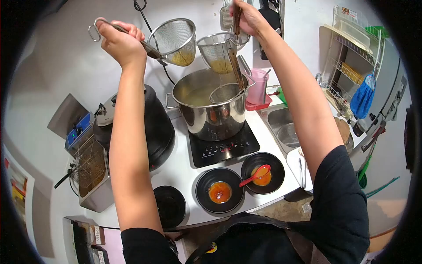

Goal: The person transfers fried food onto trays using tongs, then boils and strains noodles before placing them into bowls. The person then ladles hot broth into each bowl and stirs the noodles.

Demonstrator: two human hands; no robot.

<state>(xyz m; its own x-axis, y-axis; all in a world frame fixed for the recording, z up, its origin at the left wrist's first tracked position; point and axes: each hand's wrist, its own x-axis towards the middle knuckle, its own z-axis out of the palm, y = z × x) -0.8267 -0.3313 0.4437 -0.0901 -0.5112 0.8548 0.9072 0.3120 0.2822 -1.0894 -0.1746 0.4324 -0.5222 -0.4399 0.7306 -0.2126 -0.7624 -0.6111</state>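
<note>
Raised at the upper left, my left hand [121, 42] is closed round the handle of a mesh noodle strainer [171, 36]. My right hand [249, 18] grips the handle of a second noodle strainer [214, 49], held above the pot. Yellowish noodles [182, 58] lie in the bottom of the left strainer, and similar noodles [221, 66] are in the right one. Below them is a large steel pot [204, 119] of cloudy liquid on a black induction cooker [224, 152]. A third strainer [225, 93] with a wooden handle rests in the pot at its right side.
Two black bowls [202, 189] [278, 176] hold orange-red sauce; a red spoon [255, 175] lies across the right one. Another black bowl [178, 204] stands left. A black cooker [158, 127] and fryer [94, 176] are left, a sink [277, 121] and dish rack [351, 57] right.
</note>
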